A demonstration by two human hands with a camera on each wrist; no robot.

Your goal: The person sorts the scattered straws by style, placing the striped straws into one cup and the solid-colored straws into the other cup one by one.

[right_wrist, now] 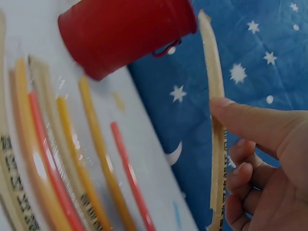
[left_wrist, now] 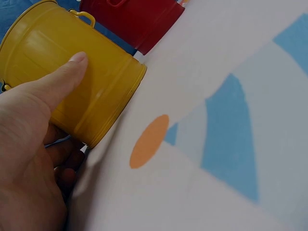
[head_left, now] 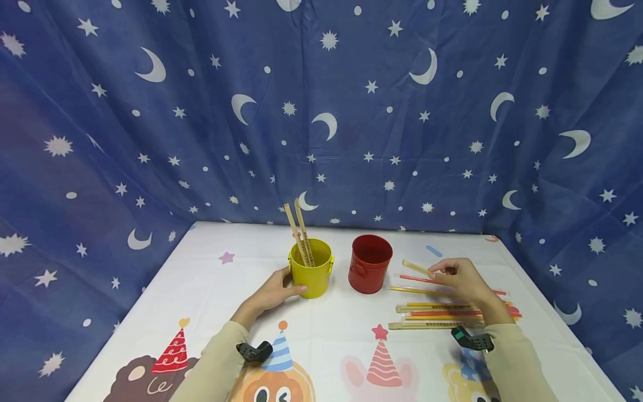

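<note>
My left hand (head_left: 275,288) grips the side of a yellow bucket (head_left: 313,282), its thumb across the front wall and the other fingers round the far side near the base. Two paper-wrapped straws (head_left: 293,223) lean in that bucket, tops above the rim. My right hand (head_left: 463,279) pinches another paper-wrapped straw (right_wrist: 217,89), tan with dark print, between thumb and fingers. In the head view it is over the back of the straw row, its tip pointing towards a red bucket (head_left: 365,277). The red bucket stands upright between the two hands.
Below my right hand lie several red and yellow straws (head_left: 414,290) in clear wrappers, among tan paper-wrapped straws (head_left: 417,326), roughly parallel. The white tablecloth (head_left: 321,335) has printed cartoon animals. Behind the table hangs a blue curtain (head_left: 281,139) with moons and stars.
</note>
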